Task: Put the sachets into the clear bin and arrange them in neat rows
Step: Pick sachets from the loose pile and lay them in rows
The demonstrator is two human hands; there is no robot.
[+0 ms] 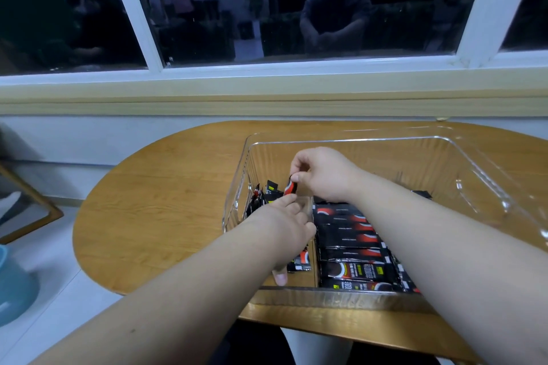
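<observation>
As its fingers (297, 160) curl, right hand (324, 176) pinches sachet (289, 188).

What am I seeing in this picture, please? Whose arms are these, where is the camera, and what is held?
There is no machine here: a person works with two bare hands. The one picture comes from a camera worn on the person's head, looking forward and down, so the arms enter from below. On a wooden table stands a clear bin. Inside it, a row of sachets lies on the right, and standing sachets are on the left. The right hand pinches one red sachet above the standing ones. The left hand reaches among the standing sachets; whether it grips any, I cannot tell. Behind is a dark window.
</observation>
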